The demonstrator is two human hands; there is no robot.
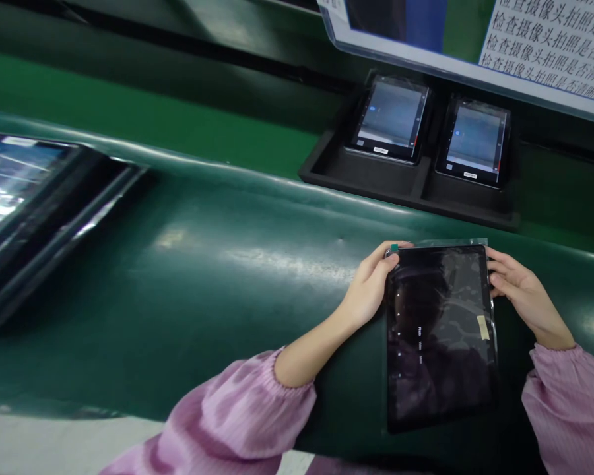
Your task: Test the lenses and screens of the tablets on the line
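In the head view, going from left to right:
- A dark tray (94,204) at the left edge carries a device with a bright, reflective screen (10,173).
- The green worktop (218,310) runs across the view, its surface shiny in places.
- The left hand (370,285) grips the upper left corner of a large tablet (440,343); its fingers are closed on the edge, the thumb on the front beside a small green tab (395,247).
- The tablet lies in front of the person, over the worktop, its screen mostly dark with small white marks and a pale sticker (483,328) near its right edge.
- Beyond it, a black two-part tray (366,177) holds a lit device (392,119) on the left and another lit device (476,142) on the right.
- Above these hangs a sheet (544,49) printed with Chinese characters.
- The right hand (529,297) is at the tablet's upper right edge, its fingers partly curled, fingertips against the side.
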